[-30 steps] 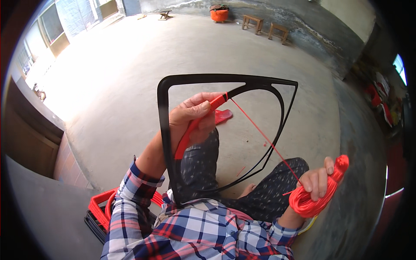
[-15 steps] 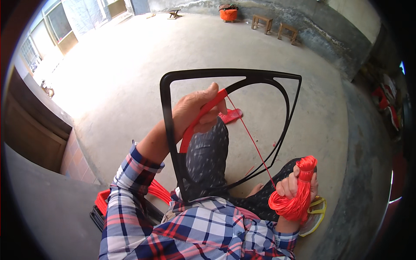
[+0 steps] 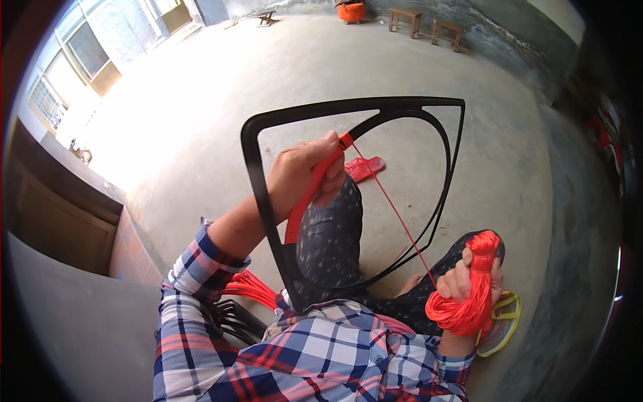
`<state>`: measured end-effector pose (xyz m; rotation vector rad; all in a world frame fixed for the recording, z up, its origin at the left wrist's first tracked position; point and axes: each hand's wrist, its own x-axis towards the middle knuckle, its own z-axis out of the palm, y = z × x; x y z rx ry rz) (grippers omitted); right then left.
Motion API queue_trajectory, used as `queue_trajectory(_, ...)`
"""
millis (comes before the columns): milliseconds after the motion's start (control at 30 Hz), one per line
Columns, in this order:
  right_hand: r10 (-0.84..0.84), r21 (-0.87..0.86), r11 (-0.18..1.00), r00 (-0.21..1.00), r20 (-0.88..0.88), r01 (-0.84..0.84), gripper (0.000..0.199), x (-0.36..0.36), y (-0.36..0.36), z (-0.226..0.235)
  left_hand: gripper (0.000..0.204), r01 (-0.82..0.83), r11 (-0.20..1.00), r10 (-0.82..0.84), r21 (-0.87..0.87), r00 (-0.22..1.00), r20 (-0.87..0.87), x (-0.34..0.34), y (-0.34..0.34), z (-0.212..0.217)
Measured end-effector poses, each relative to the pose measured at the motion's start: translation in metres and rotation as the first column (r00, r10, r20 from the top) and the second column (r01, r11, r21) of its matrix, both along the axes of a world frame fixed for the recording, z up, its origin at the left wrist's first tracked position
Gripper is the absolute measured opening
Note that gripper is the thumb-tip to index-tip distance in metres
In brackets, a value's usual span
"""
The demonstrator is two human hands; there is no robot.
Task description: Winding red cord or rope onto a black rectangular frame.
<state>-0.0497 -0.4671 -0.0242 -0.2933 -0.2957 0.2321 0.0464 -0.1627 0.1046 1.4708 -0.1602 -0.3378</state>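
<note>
- Black frame (image 3: 321, 108): held above lap; top bar runs left–right, rising slightly rightward; sharp corner points upper right.
- Left hand (image 3: 305, 171): closed around frame's red-wrapped curve (image 3: 292, 228).
- Right hand (image 3: 455, 281): gripping red cord hank (image 3: 469, 311); long axis roughly upright, bound end up, loops down.
- Strand (image 3: 396, 216): straight, diagonal between the two.

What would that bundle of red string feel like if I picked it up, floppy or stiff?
The bundle is probably floppy, since its thin strands bend into loops below the right hand. It's likely light, being just string held up in one hand. It probably wouldn't roll smoothly, because it's lumpy and narrow-necked.
</note>
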Motion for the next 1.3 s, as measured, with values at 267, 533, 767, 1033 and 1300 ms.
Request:
queue_trajectory(267, 0.037, -0.008, 0.999, 0.997, -0.061, -0.038, 0.053, -0.007, 0.004, -0.002, 0.043, 0.230, 0.933, -0.259, -0.275, 0.963, -0.072, 0.007, 0.001, 0.016)
queue_trajectory(533, 0.056, -0.026, 0.998, 0.998, 0.008, -0.055, 0.050, -0.005, 0.001, 0.002, 0.042, 0.190, 0.973, -0.212, -0.130, 0.961, -0.179, 0.005, -0.003, 0.023)
queue_trajectory(767, -0.046, 0.009, 0.999, 0.993, -0.108, 0.047, 0.046, 0.036, -0.014, -0.012, 0.034, 0.091, 0.940, -0.132, -0.328, 0.986, -0.106, 0.007, -0.007, 0.021)
queue_trajectory(1033, -0.008, -0.361, 0.930, 0.987, 0.160, 0.066, 0.060, 0.046, 0.019, 0.089, 0.049, 0.133, 0.934, -0.165, -0.331, 0.984, -0.071, -0.015, -0.030, 0.041)
queue_trajectory(1300, -0.341, -0.596, 0.453, 0.746, 0.572, 0.663, 0.034, 0.051, 0.059, 0.140, 0.028, 0.066, 0.930, -0.106, -0.362, 0.990, -0.093, -0.034, -0.082, 0.030)
